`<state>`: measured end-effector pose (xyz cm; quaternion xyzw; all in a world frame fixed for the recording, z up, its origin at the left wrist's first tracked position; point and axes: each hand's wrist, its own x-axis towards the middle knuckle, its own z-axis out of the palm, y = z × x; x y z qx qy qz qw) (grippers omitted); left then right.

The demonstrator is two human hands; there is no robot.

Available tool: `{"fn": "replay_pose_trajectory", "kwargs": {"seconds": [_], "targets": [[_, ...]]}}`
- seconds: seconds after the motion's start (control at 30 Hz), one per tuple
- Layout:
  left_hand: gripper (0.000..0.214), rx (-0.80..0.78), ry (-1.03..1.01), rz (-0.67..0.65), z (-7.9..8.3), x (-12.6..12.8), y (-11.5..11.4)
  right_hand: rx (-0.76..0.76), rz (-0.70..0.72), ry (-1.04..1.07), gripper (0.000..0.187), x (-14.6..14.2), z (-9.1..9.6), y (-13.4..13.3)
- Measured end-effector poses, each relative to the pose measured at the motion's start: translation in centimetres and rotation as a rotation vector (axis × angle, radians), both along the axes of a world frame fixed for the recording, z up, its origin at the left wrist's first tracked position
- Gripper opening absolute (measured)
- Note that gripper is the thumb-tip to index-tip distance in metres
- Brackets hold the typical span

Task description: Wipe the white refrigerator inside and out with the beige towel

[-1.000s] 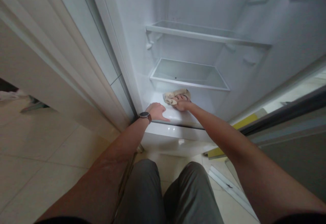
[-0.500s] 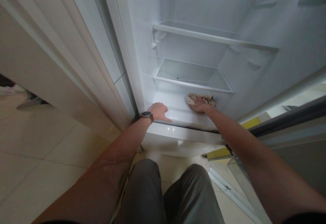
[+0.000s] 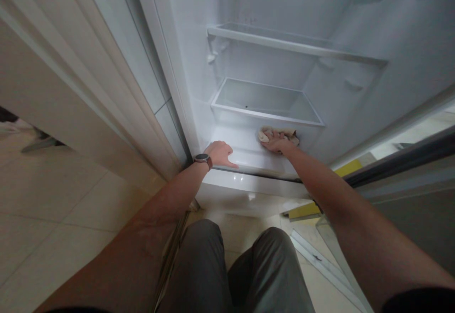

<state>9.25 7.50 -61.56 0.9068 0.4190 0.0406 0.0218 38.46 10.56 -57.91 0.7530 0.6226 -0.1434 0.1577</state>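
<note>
In front of me stands an open white refrigerator. My right hand presses a crumpled beige cloth onto the refrigerator's floor, towards the right side, with the fingers over the fabric. At the left front corner, my left hand rests by the inner edge, its thumb stretched away from the other fingers. Nothing shows in that hand. A dark round watch with a brown strap sits on the left wrist.
Above the hands are a low glass-topped ledge and a glass shelf. The open door stands at the right. On the tiled floor lie a white strip and a yellow object. A pale wall edge borders the left.
The view has shifted slightly. My right hand stays on the cloth in nearly the same spot, and my left hand keeps its place at the left front corner.
</note>
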Motion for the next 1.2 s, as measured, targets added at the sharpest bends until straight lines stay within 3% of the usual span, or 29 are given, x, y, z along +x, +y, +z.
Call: {"fn": "replay_pose_trajectory", "kwargs": {"seconds": [1.2], "targets": [[0.067, -0.023, -0.012, 0.015, 0.47, 0.04, -0.26, 0.004, -0.033, -0.003, 0.082, -0.76, 0.15, 0.38]]}}
